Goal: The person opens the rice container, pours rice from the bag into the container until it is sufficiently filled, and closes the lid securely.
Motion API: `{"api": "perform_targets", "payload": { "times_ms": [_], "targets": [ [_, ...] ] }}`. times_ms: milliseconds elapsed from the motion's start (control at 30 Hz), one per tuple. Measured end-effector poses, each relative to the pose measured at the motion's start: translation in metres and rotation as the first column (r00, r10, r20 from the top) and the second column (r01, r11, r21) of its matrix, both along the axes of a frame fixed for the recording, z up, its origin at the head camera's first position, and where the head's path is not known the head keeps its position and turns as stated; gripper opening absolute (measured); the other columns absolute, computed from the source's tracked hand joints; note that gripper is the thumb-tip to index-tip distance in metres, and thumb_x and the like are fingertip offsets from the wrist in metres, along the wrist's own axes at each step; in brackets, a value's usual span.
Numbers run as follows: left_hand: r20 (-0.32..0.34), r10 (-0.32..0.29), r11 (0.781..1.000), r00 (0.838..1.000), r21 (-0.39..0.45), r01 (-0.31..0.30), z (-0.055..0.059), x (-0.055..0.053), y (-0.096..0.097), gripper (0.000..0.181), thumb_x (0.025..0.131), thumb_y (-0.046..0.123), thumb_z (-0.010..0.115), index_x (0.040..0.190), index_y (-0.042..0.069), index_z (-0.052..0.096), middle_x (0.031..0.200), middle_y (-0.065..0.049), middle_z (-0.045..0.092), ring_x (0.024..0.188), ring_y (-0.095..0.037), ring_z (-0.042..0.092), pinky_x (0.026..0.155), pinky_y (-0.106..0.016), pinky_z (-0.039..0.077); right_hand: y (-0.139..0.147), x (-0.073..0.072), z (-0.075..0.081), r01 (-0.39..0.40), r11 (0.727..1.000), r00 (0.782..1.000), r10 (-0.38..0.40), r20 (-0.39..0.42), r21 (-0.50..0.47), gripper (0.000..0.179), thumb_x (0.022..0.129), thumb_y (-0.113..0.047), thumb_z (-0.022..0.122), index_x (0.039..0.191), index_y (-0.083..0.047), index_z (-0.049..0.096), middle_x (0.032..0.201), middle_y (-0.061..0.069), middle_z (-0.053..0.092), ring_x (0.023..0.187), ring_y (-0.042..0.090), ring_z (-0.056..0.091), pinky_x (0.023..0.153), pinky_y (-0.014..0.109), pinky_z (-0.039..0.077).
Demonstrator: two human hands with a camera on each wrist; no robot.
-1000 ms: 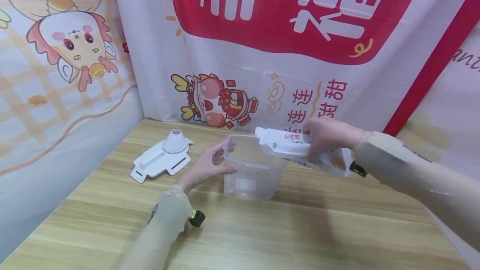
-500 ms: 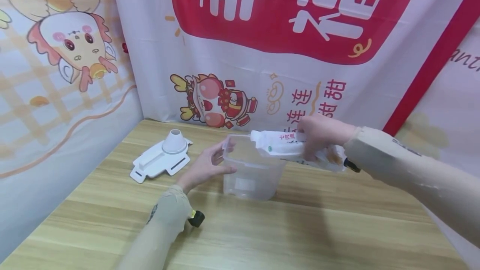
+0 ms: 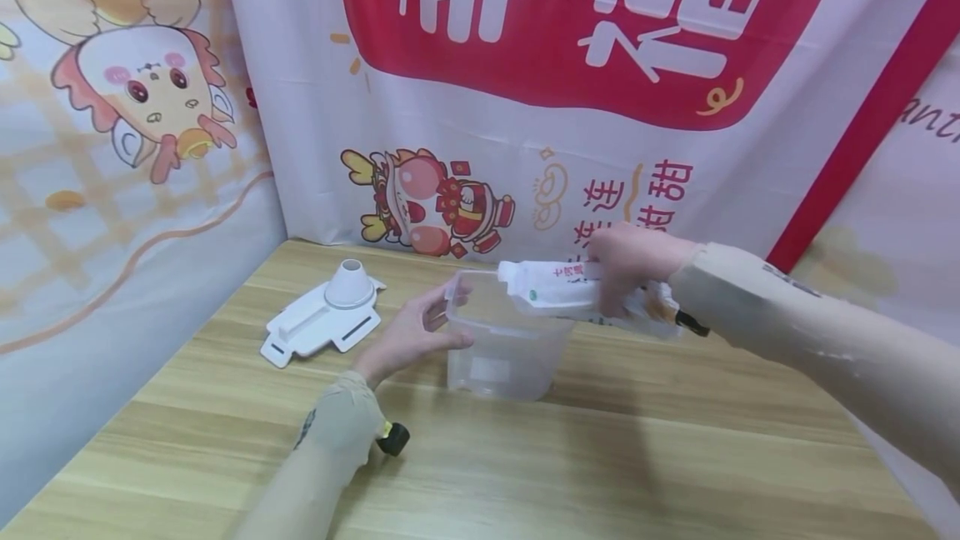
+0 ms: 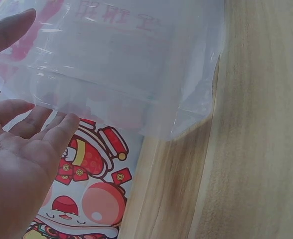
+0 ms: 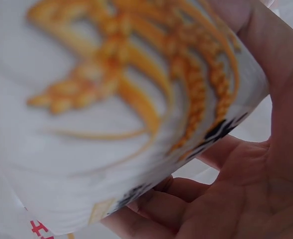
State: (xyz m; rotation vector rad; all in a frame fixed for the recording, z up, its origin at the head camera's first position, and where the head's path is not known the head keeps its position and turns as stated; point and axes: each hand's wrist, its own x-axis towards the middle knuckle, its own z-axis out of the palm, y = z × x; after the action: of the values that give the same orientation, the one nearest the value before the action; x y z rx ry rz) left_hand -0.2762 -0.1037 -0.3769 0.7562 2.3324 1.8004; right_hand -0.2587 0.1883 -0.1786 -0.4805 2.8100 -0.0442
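A clear plastic container (image 3: 498,357) stands upright on the wooden table. My left hand (image 3: 408,336) holds its left side, thumb at the front and fingers curved toward the back; the left wrist view shows the fingers against the clear wall (image 4: 111,84). From above, my right hand (image 3: 633,261) grips a white printed bag (image 3: 555,286), lying nearly sideways with its narrow end over the container's rim. Golden grain ears (image 5: 121,64) are printed on the bag in the right wrist view. What is inside the bag is hidden.
A white plastic plate (image 3: 315,332) with slots and a cone-shaped part (image 3: 349,283) lies left of the container. Behind the wooden table (image 3: 487,473) hangs a printed cloth (image 3: 315,132); another patterned cloth (image 3: 142,215) lines the left side.
My right hand has shifted left with the bag, bringing its narrow end farther over the container. The left hand and the container have stayed in place.
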Motion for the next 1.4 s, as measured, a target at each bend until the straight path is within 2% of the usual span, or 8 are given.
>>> {"api": "perform_targets", "payload": {
  "times_ms": [467, 567, 733, 800, 1033, 1267, 1400],
  "targets": [
    [0.008, -0.016, 1.000, 1.000, 0.025, 0.016, 0.000, 0.000, 0.002, 0.086, 0.083, 0.025, 0.081, 0.154, 0.024, 0.032, 0.151, -0.006, 0.042, 0.139, -0.022, 0.035, 0.113, -0.042, 0.029, -0.004, 0.000, -0.001, 0.002, 0.999, 0.999, 0.000, -0.042, 0.032, 0.043, 0.053, -0.004, 0.082, 0.092, -0.009, 0.065, 0.084, 0.005, 0.064, 0.072, 0.024, 0.061, 0.062, 0.034, 0.054],
    [0.022, -0.014, 1.000, 1.000, 0.023, 0.014, 0.005, 0.004, 0.002, 0.087, 0.084, 0.020, 0.080, 0.155, 0.020, 0.030, 0.151, -0.006, 0.042, 0.140, -0.026, 0.034, 0.113, -0.043, 0.029, -0.005, 0.002, 0.000, -0.016, 0.999, 0.999, 0.018, -0.050, 0.027, 0.043, 0.053, -0.004, 0.082, 0.092, -0.010, 0.065, 0.085, 0.005, 0.064, 0.073, 0.023, 0.060, 0.062, 0.034, 0.053],
    [0.009, 0.000, 1.000, 1.000, 0.019, 0.000, 0.003, 0.003, 0.002, 0.085, 0.082, 0.028, 0.082, 0.152, 0.026, 0.035, 0.149, -0.004, 0.044, 0.137, -0.021, 0.038, 0.112, -0.041, 0.031, -0.009, 0.003, 0.000, -0.030, 0.998, 0.997, 0.033, -0.067, 0.047, 0.045, 0.054, -0.004, 0.084, 0.096, -0.009, 0.067, 0.088, 0.005, 0.065, 0.076, 0.023, 0.061, 0.068, 0.038, 0.055],
    [-0.003, 0.006, 1.000, 1.000, 0.018, -0.006, -0.002, 0.000, 0.002, 0.084, 0.081, 0.032, 0.083, 0.151, 0.030, 0.037, 0.149, -0.003, 0.045, 0.136, -0.018, 0.039, 0.112, -0.040, 0.032, -0.010, 0.002, 0.000, -0.031, 0.997, 0.996, 0.036, -0.076, 0.065, 0.046, 0.055, -0.004, 0.085, 0.098, -0.008, 0.067, 0.088, 0.006, 0.065, 0.077, 0.023, 0.061, 0.069, 0.039, 0.055],
    [-0.006, 0.005, 1.000, 1.000, 0.011, -0.005, -0.001, 0.001, 0.003, 0.082, 0.082, 0.027, 0.082, 0.151, 0.030, 0.037, 0.149, -0.004, 0.045, 0.137, -0.019, 0.039, 0.112, -0.042, 0.031, -0.012, 0.002, 0.002, -0.044, 0.995, 0.995, 0.052, -0.084, 0.091, 0.047, 0.057, -0.003, 0.086, 0.100, -0.007, 0.067, 0.089, 0.007, 0.066, 0.074, 0.023, 0.061, 0.065, 0.035, 0.056],
    [0.003, 0.007, 1.000, 1.000, 0.010, -0.007, -0.001, 0.002, 0.003, 0.080, 0.083, 0.024, 0.081, 0.150, 0.031, 0.038, 0.149, -0.004, 0.045, 0.138, -0.020, 0.037, 0.112, -0.043, 0.030, -0.014, 0.002, 0.002, -0.025, 0.995, 0.996, 0.032, -0.080, 0.094, 0.047, 0.058, -0.005, 0.088, 0.101, -0.010, 0.068, 0.091, 0.006, 0.066, 0.075, 0.023, 0.061, 0.068, 0.036, 0.056],
    [0.002, 0.012, 1.000, 1.000, 0.012, -0.012, -0.001, 0.002, 0.003, 0.081, 0.082, 0.027, 0.082, 0.150, 0.031, 0.039, 0.148, -0.003, 0.046, 0.138, -0.020, 0.038, 0.112, -0.043, 0.031, -0.014, 0.002, 0.002, -0.021, 0.995, 0.997, 0.028, -0.078, 0.094, 0.047, 0.058, -0.006, 0.088, 0.100, -0.010, 0.068, 0.091, 0.005, 0.066, 0.076, 0.023, 0.062, 0.070, 0.038, 0.056]
  ]
}}
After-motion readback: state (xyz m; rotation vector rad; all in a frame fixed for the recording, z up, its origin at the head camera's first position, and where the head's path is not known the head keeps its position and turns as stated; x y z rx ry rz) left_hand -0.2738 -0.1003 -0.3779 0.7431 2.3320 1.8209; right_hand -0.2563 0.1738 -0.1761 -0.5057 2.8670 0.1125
